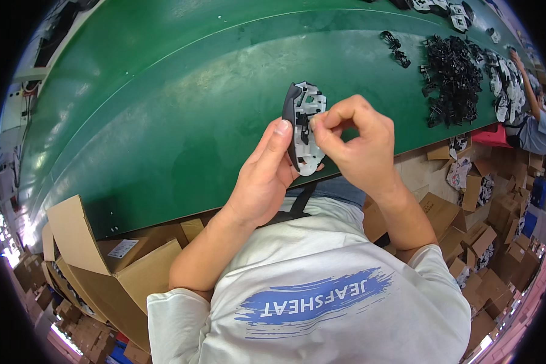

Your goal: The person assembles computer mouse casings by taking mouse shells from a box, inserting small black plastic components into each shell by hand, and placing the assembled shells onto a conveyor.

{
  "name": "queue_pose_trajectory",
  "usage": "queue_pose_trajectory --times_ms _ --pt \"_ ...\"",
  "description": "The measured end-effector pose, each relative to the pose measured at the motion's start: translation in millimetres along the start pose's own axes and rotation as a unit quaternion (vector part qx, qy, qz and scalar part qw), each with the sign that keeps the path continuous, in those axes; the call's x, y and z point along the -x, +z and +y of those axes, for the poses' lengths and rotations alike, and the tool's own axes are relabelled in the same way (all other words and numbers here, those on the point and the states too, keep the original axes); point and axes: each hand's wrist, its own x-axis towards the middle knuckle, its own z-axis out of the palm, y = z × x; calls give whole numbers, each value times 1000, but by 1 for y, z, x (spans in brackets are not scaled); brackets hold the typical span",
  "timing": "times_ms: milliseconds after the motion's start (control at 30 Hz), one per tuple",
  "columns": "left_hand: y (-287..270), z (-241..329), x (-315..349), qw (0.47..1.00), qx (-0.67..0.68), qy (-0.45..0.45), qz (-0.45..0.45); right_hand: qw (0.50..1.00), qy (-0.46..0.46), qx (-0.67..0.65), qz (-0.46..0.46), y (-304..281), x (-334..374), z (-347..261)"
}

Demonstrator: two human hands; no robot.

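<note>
A long curved plastic housing (309,159), white inside with a dark grey outer shell, stands tilted up in front of me over the green table. My left hand (264,173) grips it from the left, thumb along the dark shell and fingers behind it. Inside the white part sits a small black plastic piece (304,130). My right hand (361,139) is closed in a pinch, its thumb and forefinger tips at the black piece on the housing's right side. Whatever lies between those fingertips is hidden.
On the green table (133,151), a heap of black plastic parts (455,79) lies at the far right, beside white parts (506,85). Another person (537,121) works beyond them. An open cardboard box (97,261) stands at the near left; more boxes (485,242) fill the floor at right.
</note>
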Motion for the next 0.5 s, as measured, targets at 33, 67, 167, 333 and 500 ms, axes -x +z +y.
queue_pose_trajectory --times_ms 33,67,167,333,500 --pt "0 0 -1 1000 14 -14 9 1000 0 -1 0 -1 1 2" --pt "-1 1 -3 999 29 -29 18 997 -64 51 -9 -2 2 4" --pt "-4 1 -2 999 8 -39 4 983 -145 110 -14 -3 6 7" --pt "-2 3 -3 999 -22 -37 -9 963 -221 147 -34 -8 4 -1" --pt "0 3 -2 998 25 -64 2 984 -148 94 -39 -9 -1 3"
